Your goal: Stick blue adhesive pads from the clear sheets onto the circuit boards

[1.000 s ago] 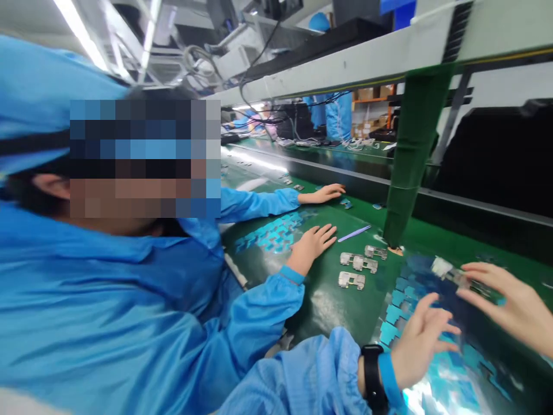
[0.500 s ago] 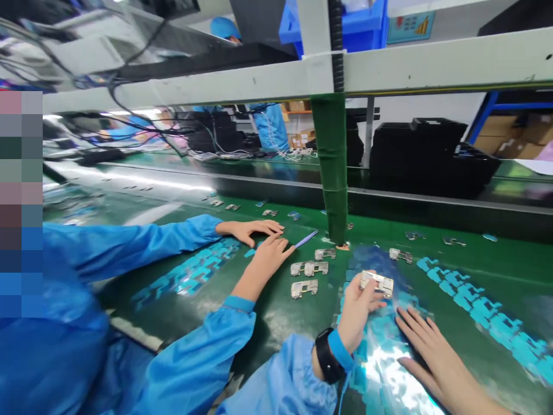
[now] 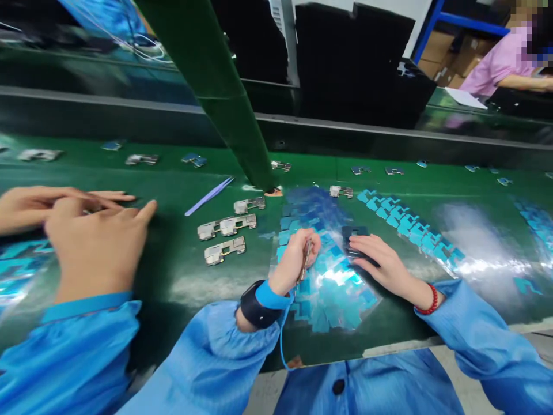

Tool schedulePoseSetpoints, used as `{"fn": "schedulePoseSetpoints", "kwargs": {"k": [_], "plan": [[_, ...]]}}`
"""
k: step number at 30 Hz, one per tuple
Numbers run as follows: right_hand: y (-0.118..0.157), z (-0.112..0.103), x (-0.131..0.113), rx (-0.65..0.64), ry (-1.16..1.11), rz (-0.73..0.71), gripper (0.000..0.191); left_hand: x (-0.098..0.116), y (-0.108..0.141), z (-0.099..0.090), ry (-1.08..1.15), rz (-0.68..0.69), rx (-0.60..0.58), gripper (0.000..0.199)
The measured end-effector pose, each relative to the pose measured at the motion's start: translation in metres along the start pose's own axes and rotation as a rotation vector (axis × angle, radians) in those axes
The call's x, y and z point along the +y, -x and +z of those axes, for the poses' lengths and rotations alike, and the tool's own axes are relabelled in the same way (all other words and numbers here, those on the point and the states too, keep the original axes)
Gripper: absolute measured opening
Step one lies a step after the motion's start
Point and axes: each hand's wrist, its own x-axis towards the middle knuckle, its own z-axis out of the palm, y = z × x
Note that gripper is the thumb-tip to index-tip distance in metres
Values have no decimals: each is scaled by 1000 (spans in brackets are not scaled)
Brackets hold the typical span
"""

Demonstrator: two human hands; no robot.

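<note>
My left hand [image 3: 298, 259] is closed around a small metal bracket-like part [image 3: 305, 262], seen nearly edge-on, above the blue film pieces [image 3: 324, 300] on a clear sheet. My right hand [image 3: 384, 265] lies with its fingers stretched out, their tips resting on a small dark rectangular block [image 3: 353, 231] at the right side of these pieces. Part of the block is hidden under the fingers. Several similar metal parts [image 3: 225, 250] lie left of my left hand, and another metal part [image 3: 341, 191] lies beyond the film.
At the left, a co-worker's hands [image 3: 95, 242] work close to the table. Purple tweezers [image 3: 209, 196] lie near them. A green post [image 3: 224, 104] rises from the green table [image 3: 181, 323]. More blue film pieces [image 3: 410, 225] lie to the right; black boxes [image 3: 349, 63] stand behind.
The view has swung right and down. My left hand has turned the metal part from face-up to edge-on. The dark block now shows under my right fingertips.
</note>
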Motion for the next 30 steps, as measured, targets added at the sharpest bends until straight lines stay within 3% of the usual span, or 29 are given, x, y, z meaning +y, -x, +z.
{"fn": "schedulePoseSetpoints", "kwargs": {"k": [4, 10, 13, 18, 24, 28, 30], "plan": [[2, -6, -8, 57, 53, -101, 36, -2, 5, 9, -156, -22, -93, 33], [-2, -11, -13, -75, -99, -247, 50, -9, 1, 7, -244, 2, -109, 23], [-6, -15, -14, -16, -199, -172, 44, -10, 0, 6, -290, 43, -86, 20], [-7, -11, -14, 161, -93, -43, 37, -7, 3, 8, -358, 101, -130, 24], [-6, -5, -16, 37, 4, -49, 38, -8, 8, 11, -448, 134, -215, 31], [-7, -6, -20, 20, -143, -17, 31, -6, 10, 12, -488, 146, -223, 30], [-9, -7, -20, 64, -240, 98, 33, -5, 11, 13, -506, 138, -227, 30]]}}
